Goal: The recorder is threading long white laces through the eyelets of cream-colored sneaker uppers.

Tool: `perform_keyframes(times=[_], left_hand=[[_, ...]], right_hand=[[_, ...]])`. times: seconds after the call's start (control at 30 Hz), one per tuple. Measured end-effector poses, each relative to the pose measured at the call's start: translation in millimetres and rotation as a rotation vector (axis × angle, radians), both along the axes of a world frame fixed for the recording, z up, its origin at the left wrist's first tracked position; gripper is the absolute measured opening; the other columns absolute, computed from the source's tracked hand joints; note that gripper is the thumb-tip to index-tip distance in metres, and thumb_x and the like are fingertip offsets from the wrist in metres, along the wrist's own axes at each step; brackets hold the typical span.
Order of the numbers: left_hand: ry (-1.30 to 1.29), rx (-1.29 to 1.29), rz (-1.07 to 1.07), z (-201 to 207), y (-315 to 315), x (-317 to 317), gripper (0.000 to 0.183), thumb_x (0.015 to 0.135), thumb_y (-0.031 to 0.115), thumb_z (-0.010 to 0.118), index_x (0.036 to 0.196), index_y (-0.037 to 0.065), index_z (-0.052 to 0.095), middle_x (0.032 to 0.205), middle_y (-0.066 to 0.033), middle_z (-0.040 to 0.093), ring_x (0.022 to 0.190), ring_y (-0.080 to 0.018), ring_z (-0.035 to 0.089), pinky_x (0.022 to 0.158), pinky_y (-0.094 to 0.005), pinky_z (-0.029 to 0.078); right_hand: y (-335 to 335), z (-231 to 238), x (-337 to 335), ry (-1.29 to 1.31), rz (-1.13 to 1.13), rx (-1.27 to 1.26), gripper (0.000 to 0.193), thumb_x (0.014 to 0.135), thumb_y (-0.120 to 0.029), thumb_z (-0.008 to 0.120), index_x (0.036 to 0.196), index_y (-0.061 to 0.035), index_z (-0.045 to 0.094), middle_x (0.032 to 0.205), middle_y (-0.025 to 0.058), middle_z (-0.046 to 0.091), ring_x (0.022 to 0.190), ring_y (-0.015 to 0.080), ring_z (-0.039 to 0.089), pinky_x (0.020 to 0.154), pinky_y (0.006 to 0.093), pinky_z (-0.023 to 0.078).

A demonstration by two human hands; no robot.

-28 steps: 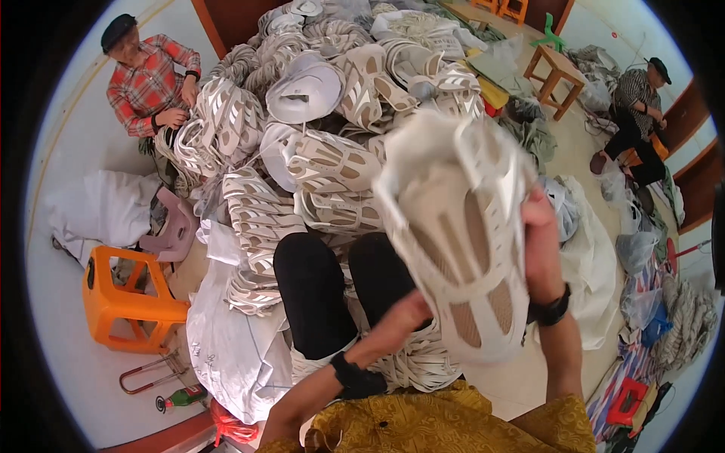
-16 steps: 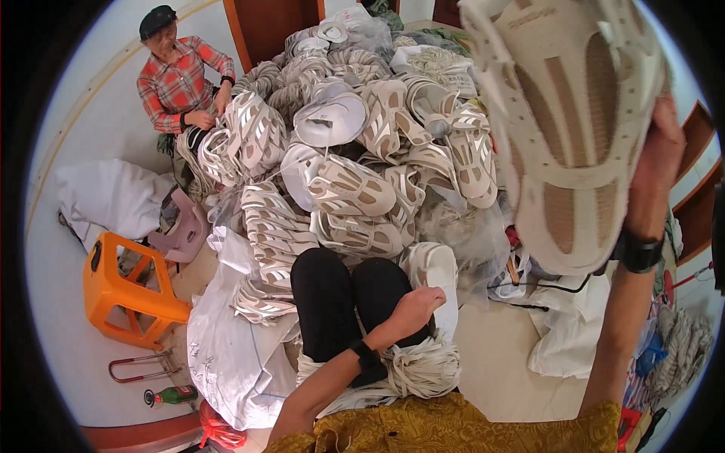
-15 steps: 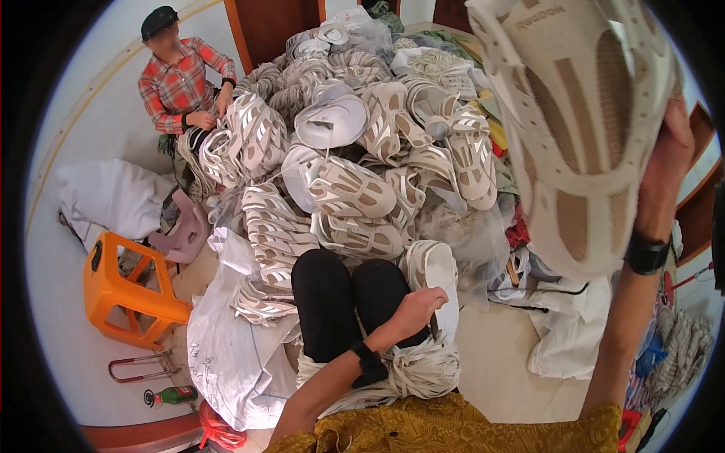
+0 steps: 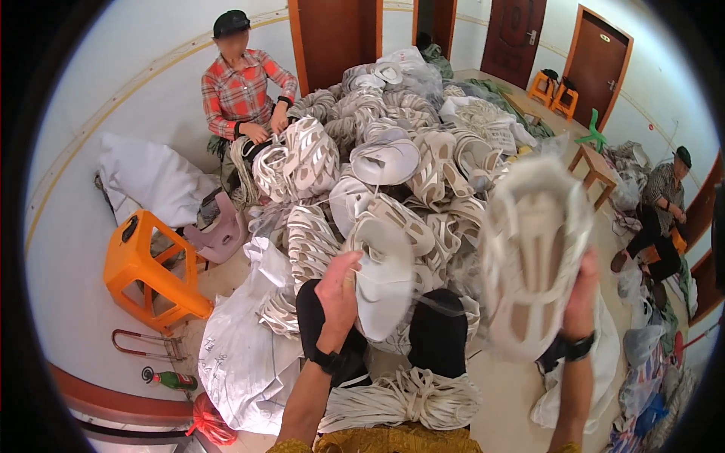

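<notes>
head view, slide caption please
Left hand holds a white shoe part, right hand a beige shoe upper, with piled uppers beyond.

An open gap parts the pale piece (image 4: 384, 298) in the left hand (image 4: 337, 293) from the shoe upper (image 4: 538, 249) in the right hand (image 4: 581, 294); beyond, heaped uppers (image 4: 393, 162) bar the way to the floor's (image 4: 502, 389) far edge. An orange stool (image 4: 124, 257) obstructs the left edge; bare floor separates the cord bundle (image 4: 445, 400) from white cloth (image 4: 604, 370).
</notes>
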State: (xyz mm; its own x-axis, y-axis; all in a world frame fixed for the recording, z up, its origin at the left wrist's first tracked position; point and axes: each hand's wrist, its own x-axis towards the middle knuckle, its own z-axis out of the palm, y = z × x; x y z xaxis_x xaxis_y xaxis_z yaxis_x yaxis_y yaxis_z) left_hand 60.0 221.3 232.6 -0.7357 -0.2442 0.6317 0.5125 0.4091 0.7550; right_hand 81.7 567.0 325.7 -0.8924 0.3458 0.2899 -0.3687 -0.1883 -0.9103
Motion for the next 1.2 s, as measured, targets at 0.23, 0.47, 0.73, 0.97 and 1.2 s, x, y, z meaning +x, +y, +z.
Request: perform_keyframes(times=[0.23,0.47,0.73,0.97,1.2], left_hand=[[-0.228,-0.371,-0.255,-102.0,7.2,-25.8,0.018,0.081,0.007,0.051,0.096,0.005,0.060,0.090,-0.0161,0.061,0.081,-0.0310,0.059,0.072,-0.0388,0.047],[-0.526,-0.867,-0.383,-114.6,32.3,-10.7,0.017,0.078,0.006,0.048,0.093,0.004,0.055,0.079,-0.0157,0.059,0.077,-0.0348,0.056,0.067,-0.0430,0.045],[-0.202,-0.734,-0.371,-63.9,71.6,35.6,0.041,0.074,0.012,0.056,0.113,0.008,0.048,0.113,-0.0139,0.048,0.108,-0.0316,0.045,0.085,-0.0385,0.043],[-0.070,-1.005,-0.458,-79.6,72.2,46.0,0.052,0.067,0.022,0.064,0.116,0.009,0.050,0.119,-0.0172,0.046,0.111,-0.0359,0.044,0.088,-0.0391,0.041],[-0.271,-0.920,-0.575,-58.1,56.7,44.4,0.044,0.071,0.013,0.064,0.113,0.008,0.051,0.123,-0.0167,0.043,0.113,-0.0337,0.043,0.090,-0.0364,0.040]], right_hand=[[-18.6,-209.3,-11.3,-0.554,0.164,-0.450,0.046,0.068,0.001,0.050,0.114,0.0026,0.046,0.102,0.0110,0.058,0.091,0.0238,0.058,0.082,0.0363,0.047],[-40.7,-224.5,6.7,-0.599,0.431,-0.517,0.047,0.067,0.003,0.054,0.114,0.0033,0.045,0.105,0.0117,0.057,0.092,0.0255,0.058,0.083,0.0370,0.047],[-37.0,-210.4,12.8,-0.856,0.475,-0.181,0.058,0.063,-0.003,0.063,0.118,-0.0010,0.046,0.098,0.0093,0.060,0.086,0.0223,0.059,0.076,0.0318,0.048],[-70.9,-117.8,-29.9,0.075,0.142,1.197,0.070,0.055,-0.019,0.072,0.119,-0.0082,0.048,0.112,0.0141,0.051,0.103,0.0322,0.047,0.090,0.0392,0.036],[-71.7,-98.4,-34.9,-0.043,0.456,0.723,0.037,0.064,-0.013,0.068,0.099,-0.0046,0.061,0.094,0.0081,0.059,0.084,0.0166,0.056,0.073,0.0286,0.044]])
